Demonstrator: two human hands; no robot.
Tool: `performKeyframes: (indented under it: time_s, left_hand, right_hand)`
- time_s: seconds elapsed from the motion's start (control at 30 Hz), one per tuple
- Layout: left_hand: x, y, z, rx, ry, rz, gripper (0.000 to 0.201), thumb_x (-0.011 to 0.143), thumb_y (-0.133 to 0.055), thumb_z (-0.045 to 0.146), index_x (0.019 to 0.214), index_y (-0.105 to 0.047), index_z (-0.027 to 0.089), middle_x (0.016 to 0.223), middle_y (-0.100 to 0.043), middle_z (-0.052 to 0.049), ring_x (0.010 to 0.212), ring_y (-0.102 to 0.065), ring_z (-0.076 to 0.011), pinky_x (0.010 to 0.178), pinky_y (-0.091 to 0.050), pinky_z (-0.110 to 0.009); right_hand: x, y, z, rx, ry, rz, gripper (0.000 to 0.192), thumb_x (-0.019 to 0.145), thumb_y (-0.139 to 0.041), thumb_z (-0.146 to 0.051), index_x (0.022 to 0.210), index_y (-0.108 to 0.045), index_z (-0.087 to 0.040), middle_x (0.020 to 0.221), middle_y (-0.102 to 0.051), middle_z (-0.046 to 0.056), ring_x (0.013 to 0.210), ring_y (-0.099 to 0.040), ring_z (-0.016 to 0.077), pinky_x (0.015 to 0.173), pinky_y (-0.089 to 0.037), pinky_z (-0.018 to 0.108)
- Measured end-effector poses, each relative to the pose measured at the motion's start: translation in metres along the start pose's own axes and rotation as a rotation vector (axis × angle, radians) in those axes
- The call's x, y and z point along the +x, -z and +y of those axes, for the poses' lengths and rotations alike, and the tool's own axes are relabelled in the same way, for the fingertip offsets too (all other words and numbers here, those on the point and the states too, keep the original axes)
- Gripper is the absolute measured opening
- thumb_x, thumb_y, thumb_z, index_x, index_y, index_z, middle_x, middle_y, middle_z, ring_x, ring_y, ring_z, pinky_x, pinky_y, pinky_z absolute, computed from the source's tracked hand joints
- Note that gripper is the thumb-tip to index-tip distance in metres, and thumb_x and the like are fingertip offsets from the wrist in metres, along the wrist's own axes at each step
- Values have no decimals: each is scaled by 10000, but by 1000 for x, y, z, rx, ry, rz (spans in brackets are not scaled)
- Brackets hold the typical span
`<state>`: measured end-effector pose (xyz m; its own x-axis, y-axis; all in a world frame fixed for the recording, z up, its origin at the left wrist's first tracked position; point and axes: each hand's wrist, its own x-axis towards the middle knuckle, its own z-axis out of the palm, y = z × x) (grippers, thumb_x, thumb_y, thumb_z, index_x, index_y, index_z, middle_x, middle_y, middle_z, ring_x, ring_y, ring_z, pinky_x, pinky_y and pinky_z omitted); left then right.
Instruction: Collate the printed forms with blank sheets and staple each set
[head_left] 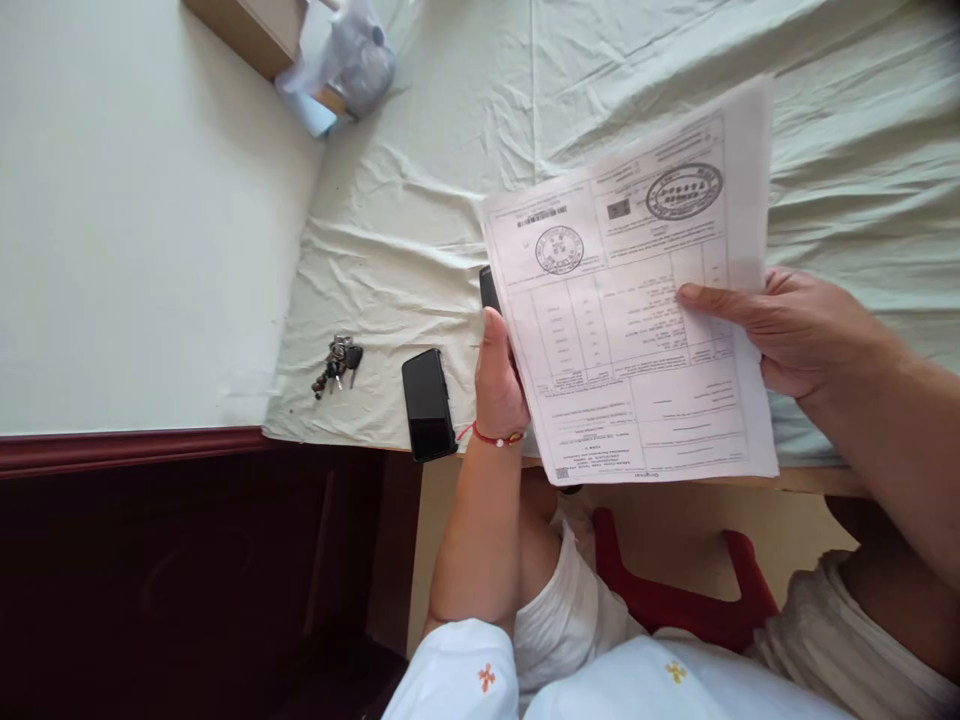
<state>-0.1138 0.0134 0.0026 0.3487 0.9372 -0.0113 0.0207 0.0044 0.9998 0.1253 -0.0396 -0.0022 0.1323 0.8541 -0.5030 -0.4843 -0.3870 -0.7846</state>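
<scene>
I had both hands on a printed document (637, 330), a sheet or thin sheaf with tables, two round stamps and small codes, raised above the surface covered in a pale green sheet (420, 200). My right hand (787, 330) pinched its right edge, thumb lying flat across the printed face, that grip closed on the paper. My left hand (499, 380), with a red string bracelet (495, 438) at the wrist, was at the document's left edge, fingers curled shut around a slim dark object (489, 290) that poked out above the thumb; whether it also touched the paper I could not tell. A black phone (428, 404) lay face up just beside that hand, near the sheet's front edge, and a bunch of keys (337, 364) sat farther left. At the top, a clear plastic bag (352, 60) leaned against a cardboard box (251, 30). A red stool (675, 590) showed below, between my knees.
</scene>
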Motion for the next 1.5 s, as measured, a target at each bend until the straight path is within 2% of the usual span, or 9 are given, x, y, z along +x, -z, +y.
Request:
performKeyframes:
  time_s: [0.1,0.23,0.4,0.57,0.77,0.93,1.13,1.37,1.5]
  left_hand:
    - [0,1,-1,-94,45,-5,706,949,-345,793,1218,-723,260,1207,-772,-91,1395,-577,-316,1050,-577,-463]
    - [1,1,-8,-131,74,11,559,951,-513,698,1265,-692,271,1231,-765,-85,1416,-558,-316,1098,-544,-476]
    - [1,3,-7,-149,71,-12,545,964,-501,686,1248,-694,262,1245,-759,-96,1414,-561,-316,1109,-534,-479]
    - [0,2,-10,-109,65,-46,477,960,-574,625,1213,-717,246,1282,-745,-95,1420,-554,-312,1131,-514,-480]
    - [-1,2,-9,-140,83,-66,473,957,-575,630,1205,-727,258,1242,-764,-91,1350,-619,-306,1085,-553,-478]
    - [-3,5,-9,-69,69,-91,389,898,-711,556,1142,-754,257,1214,-779,-77,1255,-683,-304,1036,-589,-462]
    - [-6,7,-8,-93,90,-98,350,912,-703,536,1119,-754,259,1197,-784,-70,1202,-713,-295,1016,-605,-471]
    - [-3,7,-9,-170,119,-100,496,940,-570,669,1176,-722,261,1238,-763,-95,1394,-579,-327,1121,-531,-514]
    - [0,5,-8,-239,136,-69,534,947,-541,684,1213,-723,259,1302,-739,-94,1459,-511,-308,1173,-479,-484]
  right_hand:
    - [1,-1,1,-6,55,34,460,671,-928,-349,1090,-778,-235,1123,-777,74,866,-771,260,821,-688,447]
    - [-2,-7,1,-19,40,48,414,694,-908,-353,1067,-778,-228,1121,-777,72,902,-769,265,830,-683,448]
    - [-1,-5,-2,21,63,68,305,728,-880,-324,1001,-786,-226,1091,-782,63,914,-769,261,832,-681,444]
    - [3,-2,-2,15,167,122,386,707,-903,-356,1059,-790,-249,1146,-772,44,976,-763,251,841,-678,405]
    - [4,-1,-3,8,170,104,440,701,-907,-343,1114,-786,-249,1194,-759,54,1037,-751,265,866,-671,408]
    - [6,-1,-1,35,217,115,455,706,-905,-316,1139,-780,-249,1208,-754,53,1065,-744,259,900,-660,403]
    - [6,2,-6,16,174,142,451,665,-935,-342,1083,-801,-240,1169,-765,65,1026,-753,275,858,-672,419]
    - [5,4,-6,19,205,135,428,654,-945,-329,1045,-804,-227,1149,-769,69,1007,-760,277,871,-671,424]
    - [6,3,-2,10,195,132,408,678,-933,-334,1051,-797,-238,1123,-774,51,973,-768,272,865,-674,456]
